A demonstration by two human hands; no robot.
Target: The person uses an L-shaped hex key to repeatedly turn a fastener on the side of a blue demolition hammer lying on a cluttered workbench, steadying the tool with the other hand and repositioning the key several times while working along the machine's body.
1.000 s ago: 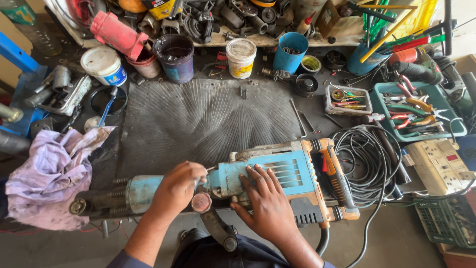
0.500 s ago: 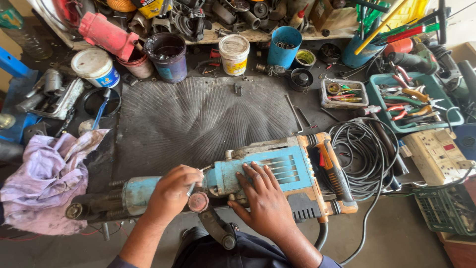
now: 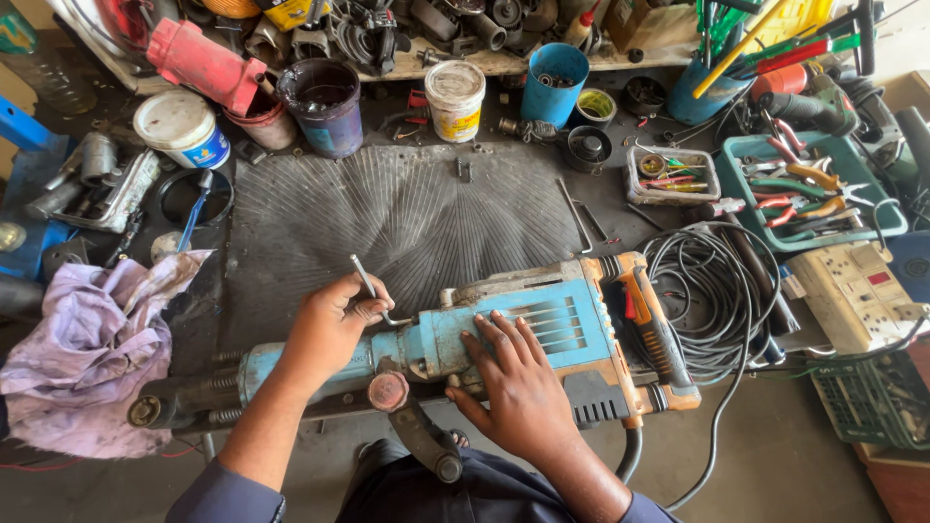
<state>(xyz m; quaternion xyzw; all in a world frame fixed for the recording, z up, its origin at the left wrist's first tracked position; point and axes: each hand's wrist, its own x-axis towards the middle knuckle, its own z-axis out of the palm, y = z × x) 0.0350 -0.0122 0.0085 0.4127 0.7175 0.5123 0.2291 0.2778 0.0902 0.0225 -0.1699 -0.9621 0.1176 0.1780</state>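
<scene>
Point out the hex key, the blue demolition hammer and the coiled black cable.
hex key [image 3: 366, 281]: head view, on the bare metal shaft above the left hand's fingers.
blue demolition hammer [image 3: 567, 315]: head view, on the blue housing beside the vent slots.
coiled black cable [image 3: 699, 295]: head view, on the loops right of the orange handle.

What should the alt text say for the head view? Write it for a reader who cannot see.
A person's left hand turns a bent hex key on a blue demolition hammer lying on a ribbed mat, while the right hand presses flat on its body. A purple rag, coiled cable and paint tubs surround it.
</scene>
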